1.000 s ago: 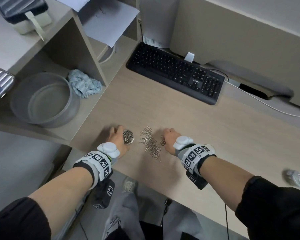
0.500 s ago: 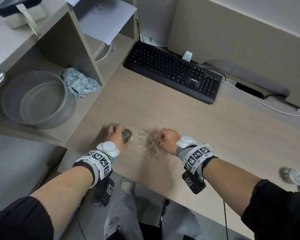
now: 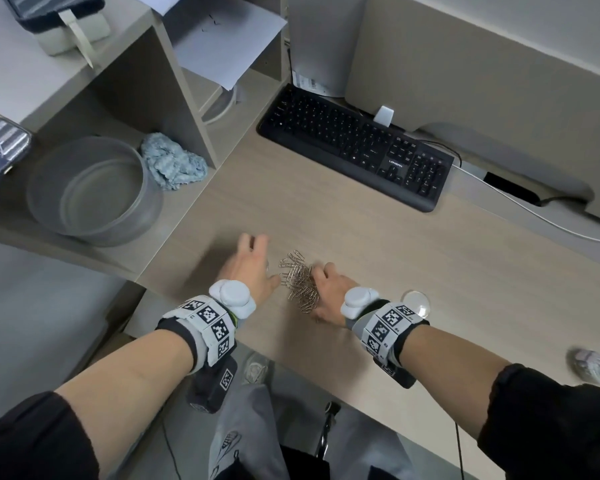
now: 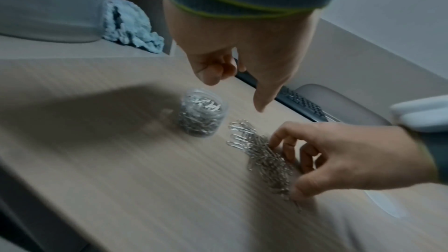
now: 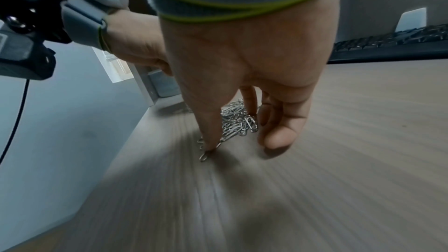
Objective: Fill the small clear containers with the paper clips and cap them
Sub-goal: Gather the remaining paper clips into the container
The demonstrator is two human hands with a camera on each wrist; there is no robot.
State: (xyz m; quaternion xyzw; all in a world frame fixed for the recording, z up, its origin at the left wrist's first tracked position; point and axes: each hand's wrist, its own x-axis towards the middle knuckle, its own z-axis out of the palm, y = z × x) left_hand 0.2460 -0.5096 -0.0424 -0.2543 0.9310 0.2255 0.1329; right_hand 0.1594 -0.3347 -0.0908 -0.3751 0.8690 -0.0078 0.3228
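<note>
Presently, the scene is set out below.

Worktop: a pale wood-grain worktop (image 3: 378,237) is seen across the middle of the head view.

Paper clips: a loose heap of silver metal paper clips (image 3: 300,280) is seen at the lower centre of the head view, lying on the worktop between the two hands; it is also seen at right of centre in the left wrist view (image 4: 261,152).

Container: a small round clear plastic container (image 4: 202,112), uncapped and filled with paper clips, is shown upright at the centre of the left wrist view, just to the left of the heap and apart from it. In the head view it is hidden under the left hand.

Left hand: the left hand (image 3: 252,263) is blurred, held above the container with nothing gripped; fingers are loosely spread.

Right hand: the right hand (image 3: 329,289) is set on the right edge of the heap, fingers bent down among the clips; in the right wrist view (image 5: 242,76) the thumb tip is pressed on a clip at the near end. Whether any clip is pinched cannot be told.

Lid: a round clear disc (image 3: 416,301) is seen flat on the worktop just right of the right wrist.

Keyboard: a black computer keyboard (image 3: 354,143) lies at upper centre.

Shelf: a grey round tub (image 3: 94,188) and a crumpled pale blue cloth (image 3: 172,164) are placed at the left.
</note>
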